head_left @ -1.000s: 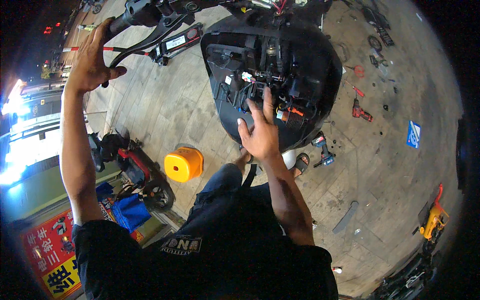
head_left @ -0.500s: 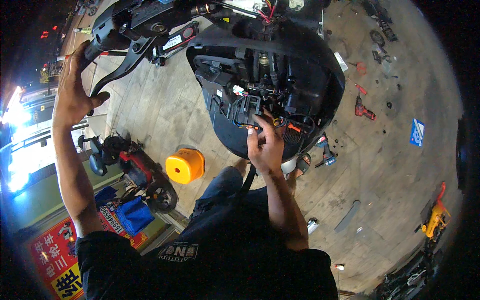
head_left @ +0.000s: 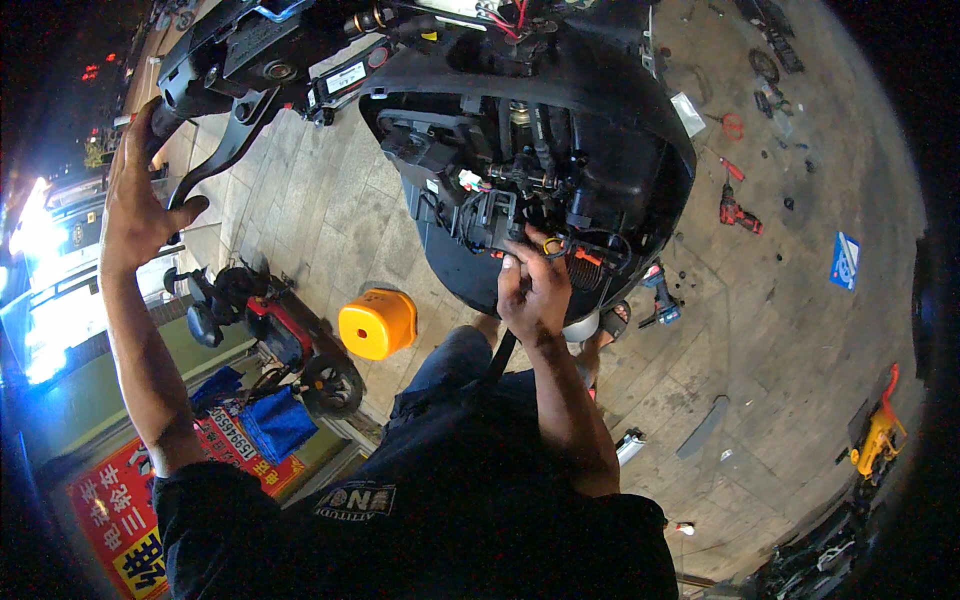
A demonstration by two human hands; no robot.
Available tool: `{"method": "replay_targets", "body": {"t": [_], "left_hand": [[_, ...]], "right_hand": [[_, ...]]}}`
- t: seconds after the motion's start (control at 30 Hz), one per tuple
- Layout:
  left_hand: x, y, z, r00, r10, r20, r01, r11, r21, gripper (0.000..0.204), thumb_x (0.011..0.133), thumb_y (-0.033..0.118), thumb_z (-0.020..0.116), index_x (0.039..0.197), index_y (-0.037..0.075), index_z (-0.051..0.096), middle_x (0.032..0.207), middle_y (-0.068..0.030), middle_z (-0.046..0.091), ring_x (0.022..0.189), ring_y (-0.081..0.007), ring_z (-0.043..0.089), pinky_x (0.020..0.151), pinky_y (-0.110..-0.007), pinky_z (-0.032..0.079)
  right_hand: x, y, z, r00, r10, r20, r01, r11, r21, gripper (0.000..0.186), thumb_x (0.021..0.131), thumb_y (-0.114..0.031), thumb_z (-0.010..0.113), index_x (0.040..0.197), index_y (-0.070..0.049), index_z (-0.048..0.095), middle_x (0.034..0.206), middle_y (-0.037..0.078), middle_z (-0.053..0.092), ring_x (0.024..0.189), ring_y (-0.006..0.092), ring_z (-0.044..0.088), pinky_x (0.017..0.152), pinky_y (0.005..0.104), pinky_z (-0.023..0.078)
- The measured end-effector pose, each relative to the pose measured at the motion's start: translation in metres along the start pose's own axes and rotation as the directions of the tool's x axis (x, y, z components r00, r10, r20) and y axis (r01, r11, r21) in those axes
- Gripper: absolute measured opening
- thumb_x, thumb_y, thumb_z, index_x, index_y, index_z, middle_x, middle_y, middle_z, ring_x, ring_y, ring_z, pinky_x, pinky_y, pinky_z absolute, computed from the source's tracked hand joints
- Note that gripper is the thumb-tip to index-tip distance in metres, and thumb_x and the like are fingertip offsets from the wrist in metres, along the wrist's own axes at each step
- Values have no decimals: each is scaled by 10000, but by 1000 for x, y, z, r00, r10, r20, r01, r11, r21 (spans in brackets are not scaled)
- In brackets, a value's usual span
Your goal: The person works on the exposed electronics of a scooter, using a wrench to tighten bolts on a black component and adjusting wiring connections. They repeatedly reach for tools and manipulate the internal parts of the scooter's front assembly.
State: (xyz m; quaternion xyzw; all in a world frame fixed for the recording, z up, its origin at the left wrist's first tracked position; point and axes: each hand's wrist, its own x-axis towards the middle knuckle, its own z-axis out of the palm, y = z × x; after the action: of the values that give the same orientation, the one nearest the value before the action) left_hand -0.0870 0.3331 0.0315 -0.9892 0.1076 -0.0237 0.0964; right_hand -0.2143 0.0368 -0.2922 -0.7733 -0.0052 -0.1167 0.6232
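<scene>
My left hand [head_left: 140, 200] grips the end of a black handlebar [head_left: 170, 115] at upper left, thumb beside the curved brake lever [head_left: 235, 130]. At the centre sits the scooter's open black front housing [head_left: 640, 170], full of hoses, wires and connectors. My right hand [head_left: 535, 285] is in its lower middle with fingers curled and pinched at a black part among the wires, next to a yellow wire loop [head_left: 553, 246] and an orange connector [head_left: 588, 256]. The fingertips are partly hidden, so what they hold is unclear. A white connector [head_left: 470, 180] sits higher in the housing.
A yellow stool [head_left: 378, 325] stands left of my legs. A red scooter [head_left: 280, 330] and sign board [head_left: 110, 500] are at lower left. Red drill [head_left: 738, 215], blue-black drill [head_left: 662, 300], blue card [head_left: 843, 260], yellow tool [head_left: 880, 435] and scattered parts lie on the floor.
The handlebar and my left hand on it have shifted down and left. My right fingers, more extended earlier, have curled in slightly lower in the housing. The housing has shifted slightly.
</scene>
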Motion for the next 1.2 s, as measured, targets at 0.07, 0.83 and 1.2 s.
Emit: {"method": "replay_targets", "body": {"t": [0.07, 0.83, 1.2], "left_hand": [[0, -1, 0, 1000, 18, -4, -18, 999, 41, 1071, 492, 47, 806, 1428, 98, 289, 1348, -166, 447, 1248, -340, 433, 1042, -422, 363], [-1, 6, 0, 983, -173, 58, 171, 985, 38, 1103, 497, 19, 842, 1432, 71, 259, 1321, -206, 470, 1225, -350, 467, 1039, -434, 376], [-3, -5, 1, 988, -143, 64, 140, 989, 44, 1115, 501, 56, 857, 1433, 51, 247, 1328, -216, 459, 1229, -347, 462, 1044, -428, 364]], "right_hand": [[-2, 0, 0, 1000, 12, 19, -12, 999, 35, 217, 804, -57, 598, 1020, -56, 605, 1060, 217, 619, 897, 362, 609, 733, 394, 522], [-1, -4, 3, 1000, -3, 10, 2, 998, 56, 236, 791, -64, 599, 1023, -40, 635, 1212, 204, 571, 957, 310, 610, 829, 374, 496], [-1, -3, 5, 995, 98, -8, -97, 988, 121, 157, 803, -55, 591, 945, -26, 650, 1141, 192, 607, 967, 314, 622, 830, 367, 506]]}}
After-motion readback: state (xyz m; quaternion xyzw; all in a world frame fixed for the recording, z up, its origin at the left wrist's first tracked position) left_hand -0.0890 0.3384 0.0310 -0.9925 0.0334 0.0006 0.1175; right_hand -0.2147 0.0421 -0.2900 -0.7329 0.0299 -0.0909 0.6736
